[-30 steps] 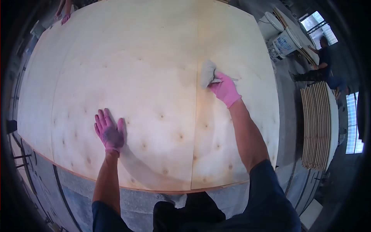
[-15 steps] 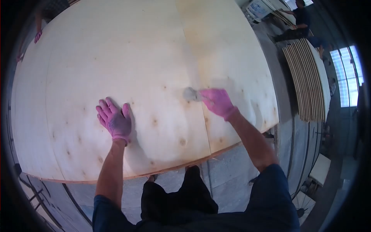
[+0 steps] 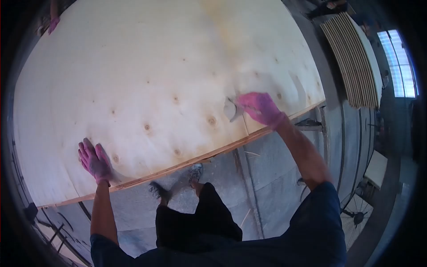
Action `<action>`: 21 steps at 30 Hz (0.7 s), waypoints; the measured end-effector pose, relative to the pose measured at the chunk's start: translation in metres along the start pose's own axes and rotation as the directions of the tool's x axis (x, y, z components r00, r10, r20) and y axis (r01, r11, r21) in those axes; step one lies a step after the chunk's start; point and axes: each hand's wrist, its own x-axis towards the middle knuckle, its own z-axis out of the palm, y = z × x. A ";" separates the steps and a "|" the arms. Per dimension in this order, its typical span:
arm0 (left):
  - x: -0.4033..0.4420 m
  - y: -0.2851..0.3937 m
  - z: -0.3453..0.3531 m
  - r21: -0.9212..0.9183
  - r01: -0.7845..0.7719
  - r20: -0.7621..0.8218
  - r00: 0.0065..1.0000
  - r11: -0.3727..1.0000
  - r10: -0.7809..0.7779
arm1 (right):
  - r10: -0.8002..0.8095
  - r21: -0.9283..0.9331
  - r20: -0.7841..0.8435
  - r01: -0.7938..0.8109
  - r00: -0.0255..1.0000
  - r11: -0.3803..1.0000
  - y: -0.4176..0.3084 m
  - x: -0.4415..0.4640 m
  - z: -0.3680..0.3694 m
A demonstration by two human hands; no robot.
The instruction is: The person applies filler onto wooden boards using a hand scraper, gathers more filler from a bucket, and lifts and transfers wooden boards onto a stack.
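A large pale plywood sheet [image 3: 133, 58] with brown knots and a seam lies in front of me. My right hand [image 3: 262, 109], in a pink glove, is closed round a putty knife [image 3: 230, 109]. Its grey blade is on or just over the sheet, close to the seam; the fingers hide most of the handle. At the left, near the front edge, my left hand [image 3: 94, 161] rests flat on the wood in a matching glove, fingers stretched out and holding nothing.
A co-worker's pink-gloved hand [image 3: 54, 24] is at the sheet's far left edge. Stacked panels [image 3: 351, 62] stand at the right, with part of another person [image 3: 329, 6] beyond. A fan [image 3: 358, 218] stands at lower right. My feet are on grey flooring [image 3: 213, 178].
My view has shifted towards the sheet's near edge. My left hand has moved left and closer to that edge. My right hand has drawn the putty knife nearer to me along the seam.
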 end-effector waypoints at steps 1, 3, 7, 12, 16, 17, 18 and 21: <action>0.001 -0.002 0.003 0.000 -0.006 -0.006 1.000 1.000 0.006 | -0.010 -0.001 -0.001 0.010 1.000 1.000 -0.008 -0.019 -0.004; 0.000 -0.003 0.006 0.003 -0.012 0.006 1.000 1.000 0.012 | 0.004 -0.043 -0.006 -0.004 1.000 0.999 -0.026 -0.061 -0.003; 0.004 0.001 0.003 0.043 -0.012 0.011 1.000 0.999 0.011 | 0.152 -0.082 -0.123 -0.162 0.981 0.983 -0.057 -0.097 0.014; -0.001 0.002 0.000 0.039 -0.011 0.027 1.000 0.999 0.010 | 0.292 -0.022 -0.291 -0.311 0.911 0.950 -0.102 -0.068 0.044; -0.006 -0.002 0.000 0.046 -0.021 0.030 0.999 0.999 0.020 | 0.260 0.007 -0.206 -0.264 0.943 0.964 -0.153 -0.025 0.076; -0.002 0.002 -0.001 0.027 -0.014 0.018 1.000 1.000 0.013 | 0.241 0.013 -0.196 -0.243 0.951 0.970 -0.153 -0.014 0.077; 0.002 0.006 -0.002 0.018 -0.004 0.008 1.000 1.000 0.004 | 0.368 0.268 -0.163 -0.318 0.916 0.910 -0.143 -0.006 0.072; -0.002 0.007 -0.006 0.007 -0.001 0.019 1.000 1.000 0.000 | 0.522 0.507 -0.099 -0.408 0.847 0.759 -0.105 0.000 0.063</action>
